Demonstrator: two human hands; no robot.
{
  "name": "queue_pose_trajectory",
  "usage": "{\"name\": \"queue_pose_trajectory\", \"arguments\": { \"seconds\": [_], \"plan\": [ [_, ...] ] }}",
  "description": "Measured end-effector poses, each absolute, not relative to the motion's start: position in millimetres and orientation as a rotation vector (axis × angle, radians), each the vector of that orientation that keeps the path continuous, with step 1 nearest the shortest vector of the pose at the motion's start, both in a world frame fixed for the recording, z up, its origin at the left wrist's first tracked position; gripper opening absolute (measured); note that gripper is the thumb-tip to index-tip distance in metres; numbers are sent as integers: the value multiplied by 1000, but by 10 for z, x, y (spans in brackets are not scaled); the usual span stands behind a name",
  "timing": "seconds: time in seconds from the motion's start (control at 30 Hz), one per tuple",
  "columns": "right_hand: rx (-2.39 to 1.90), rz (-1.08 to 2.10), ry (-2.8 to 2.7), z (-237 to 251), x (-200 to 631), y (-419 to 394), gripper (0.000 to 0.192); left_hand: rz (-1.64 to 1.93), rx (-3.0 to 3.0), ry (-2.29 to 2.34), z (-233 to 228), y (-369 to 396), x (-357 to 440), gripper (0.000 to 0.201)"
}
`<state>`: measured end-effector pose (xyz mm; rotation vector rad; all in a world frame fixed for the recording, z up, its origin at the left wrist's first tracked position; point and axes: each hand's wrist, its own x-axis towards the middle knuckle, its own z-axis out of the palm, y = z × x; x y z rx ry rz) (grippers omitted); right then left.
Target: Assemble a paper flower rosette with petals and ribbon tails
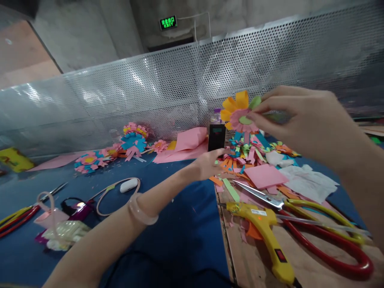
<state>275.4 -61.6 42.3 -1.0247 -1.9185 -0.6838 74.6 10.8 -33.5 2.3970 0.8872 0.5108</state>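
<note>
My right hand [295, 110] pinches a paper flower [240, 118] between thumb and fingers, raised above the table. The flower has orange-yellow looped petals, a pink ring, a light green centre and blue strips hanging below. Stretched forward, my left hand [210, 163] reaches to the edge of a pile of coloured paper pieces [244, 154]; its fingers are extended and slightly blurred, and I cannot tell whether they touch the pile. Below the right hand lie large scissors [279, 202] with red and yellow handles and a yellow glue gun [264, 224].
Finished-looking paper flowers [133, 142] and pink sheets [190, 140] lie along the perforated metal screen [168, 88]. A black box [216, 137] stands near the pile. Pink paper squares [265, 176] and crumpled white tissue [310, 182] lie right. Left are a white earphone case [129, 185] and another pair of scissors [22, 218].
</note>
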Motion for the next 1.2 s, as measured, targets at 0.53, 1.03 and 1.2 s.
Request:
{"name": "queue_pose_trajectory", "arguments": {
  "seconds": [0.53, 1.03, 1.2],
  "plan": [
    [-1025, -653, -1918, 379, 2782, -526, 21, 414, 2412, 1158, 144, 41, 51, 33],
    [-1047, -616, -1994, 300, 2736, -474, 26, 384, 2582, 1420, 235, -222, -455, 33],
    [-1030, -634, -2027, 287, 2750, -464, 28, 523, 3084, 1612, 737, -358, -643, 54]
  ]
}}
